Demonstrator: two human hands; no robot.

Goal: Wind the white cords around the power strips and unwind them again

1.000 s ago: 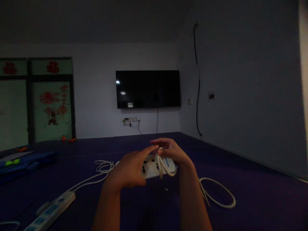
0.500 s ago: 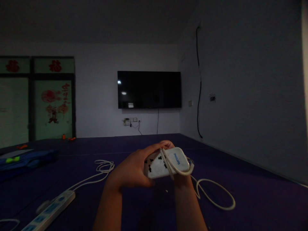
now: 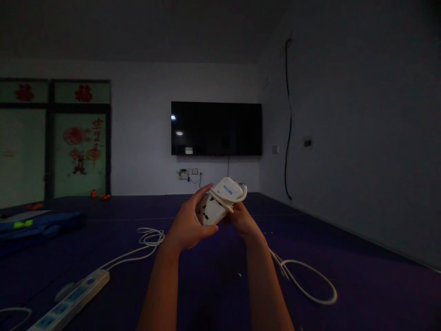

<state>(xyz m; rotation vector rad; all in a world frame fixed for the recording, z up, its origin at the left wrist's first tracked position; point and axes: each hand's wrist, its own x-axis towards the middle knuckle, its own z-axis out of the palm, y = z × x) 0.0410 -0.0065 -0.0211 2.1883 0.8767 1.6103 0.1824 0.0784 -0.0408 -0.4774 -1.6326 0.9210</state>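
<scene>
Purple floor [image 3: 361,276], left hand [image 3: 188,225], right hand [image 3: 243,220] clasping power strip [image 3: 215,210] (wrapped cord [image 3: 243,193])

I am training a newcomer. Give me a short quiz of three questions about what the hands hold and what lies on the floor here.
1. True or false: the left hand and the right hand both grip the white power strip.
2. How does the white cord run at the strip's blue-lettered end? A) looped around the strip B) wrapped around the left wrist C) not touching the strip
3. Fill in: a second power strip lies on the purple floor on the person's ____ side.
Key: 1 true; 2 A; 3 left.
</scene>
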